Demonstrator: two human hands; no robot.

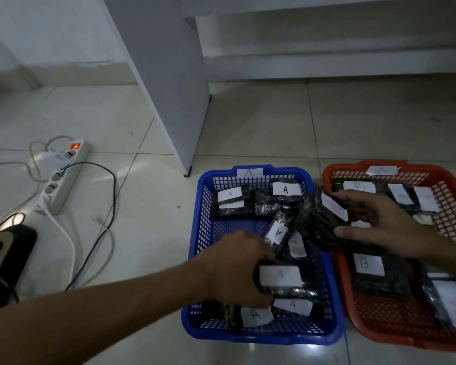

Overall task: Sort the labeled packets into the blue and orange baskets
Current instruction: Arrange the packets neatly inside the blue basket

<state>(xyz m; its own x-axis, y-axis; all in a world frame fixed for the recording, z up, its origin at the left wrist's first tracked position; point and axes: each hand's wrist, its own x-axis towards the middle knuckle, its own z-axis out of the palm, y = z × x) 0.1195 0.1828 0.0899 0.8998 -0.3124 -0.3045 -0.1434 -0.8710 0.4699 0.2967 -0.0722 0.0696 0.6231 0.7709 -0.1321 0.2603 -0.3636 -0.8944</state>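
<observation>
A blue basket (324,262) and an orange basket (453,196) are set side by side on a tiled floor (148,206), the blue one to the left, their long sides nearly touching. A paper tag marked "A" (249,172) is fixed to the far rim of the blue basket; a tag on the orange basket's far rim (381,170) is too blurred to be read.

The left hand (237,270) is lowered into the blue basket, its fingers curled around a dark packet with a white label (281,276), the letter on which is faint. Other dark packets labeled "A" (286,190) are spread around it inside the basket.

The right hand (379,222) is held above the gap between the two baskets, a dark packet (319,222) being pinched between thumb and fingers; its label is blurred. In the orange basket a packet labeled "B" (367,264) is laid near the middle, with further labeled packets along the far and right sides.

To the left, a white power strip (61,180) with a lit red switch and several cables is seen on the floor.
</observation>
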